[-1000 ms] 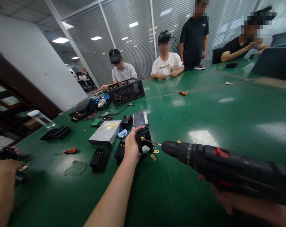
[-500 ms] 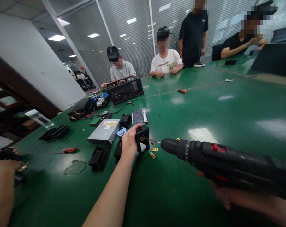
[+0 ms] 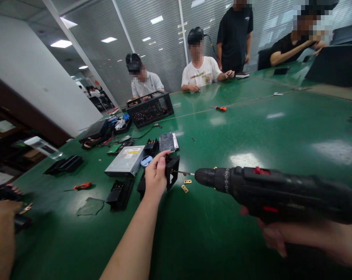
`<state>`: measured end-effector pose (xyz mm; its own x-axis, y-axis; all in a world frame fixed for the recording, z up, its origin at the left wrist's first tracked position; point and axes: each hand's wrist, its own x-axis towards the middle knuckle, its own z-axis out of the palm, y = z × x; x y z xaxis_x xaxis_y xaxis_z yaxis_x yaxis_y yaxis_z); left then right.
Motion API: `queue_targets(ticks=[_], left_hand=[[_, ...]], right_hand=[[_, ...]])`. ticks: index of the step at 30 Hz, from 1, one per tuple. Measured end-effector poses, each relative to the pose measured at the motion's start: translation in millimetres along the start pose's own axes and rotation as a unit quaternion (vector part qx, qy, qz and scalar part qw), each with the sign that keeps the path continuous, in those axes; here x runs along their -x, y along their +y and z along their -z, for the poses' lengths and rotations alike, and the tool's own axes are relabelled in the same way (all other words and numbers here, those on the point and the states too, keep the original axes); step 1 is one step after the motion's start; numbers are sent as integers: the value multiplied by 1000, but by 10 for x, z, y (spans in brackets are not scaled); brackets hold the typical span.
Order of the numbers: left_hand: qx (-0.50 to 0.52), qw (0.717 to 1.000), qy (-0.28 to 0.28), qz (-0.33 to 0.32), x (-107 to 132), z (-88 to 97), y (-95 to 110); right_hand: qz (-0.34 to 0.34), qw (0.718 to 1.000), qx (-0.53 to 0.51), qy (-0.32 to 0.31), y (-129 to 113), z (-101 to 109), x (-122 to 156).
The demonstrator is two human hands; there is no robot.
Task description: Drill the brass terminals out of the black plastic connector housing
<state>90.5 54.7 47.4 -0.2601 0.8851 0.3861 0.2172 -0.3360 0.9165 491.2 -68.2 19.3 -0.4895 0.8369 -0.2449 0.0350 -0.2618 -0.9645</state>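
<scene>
The left hand (image 3: 155,177) grips a black plastic bracket (image 3: 171,170) upright on the green counter (image 3: 281,136). Directly to its right, the right hand (image 3: 283,237) wraps a drill (image 3: 269,190), bit horizontal, touching the bracket.

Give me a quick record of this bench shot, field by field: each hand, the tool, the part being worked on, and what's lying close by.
Left hand: left hand grips small black plastic bracket, held upright above green table.
Right hand: right hand holds black cordless drill driver.
Tool contact: thin bit reaches bracket.
Loose parts: two small brass plates under bit.
Nearby: grey metal optical drive, round blue cap, orange-handled screwdriver.
</scene>
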Motion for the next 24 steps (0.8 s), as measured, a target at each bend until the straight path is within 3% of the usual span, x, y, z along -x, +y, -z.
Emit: queue_targets(ticks=[5, 12, 18, 20, 22, 24], left_hand=[[25, 999, 19, 8, 22, -65, -96], [73, 993, 34, 89, 58, -168, -236], [-1, 999, 53, -3, 32, -90, -206], [-2, 998, 61, -5, 24, -93, -187], [49, 994, 73, 64, 36, -147, -163], [130, 970, 69, 195, 69, -234, -135]], right_hand=[[-36, 987, -158, -15, -208, -188, 4], [-6, 996, -92, -8, -259, -308, -20], [-32, 993, -89, 68, -167, -385, 48], [-44, 991, -102, 77, -195, -409, 49], [-32, 993, -100, 44, -230, -394, 32], [-4, 997, -81, 7, -240, -340, 16]])
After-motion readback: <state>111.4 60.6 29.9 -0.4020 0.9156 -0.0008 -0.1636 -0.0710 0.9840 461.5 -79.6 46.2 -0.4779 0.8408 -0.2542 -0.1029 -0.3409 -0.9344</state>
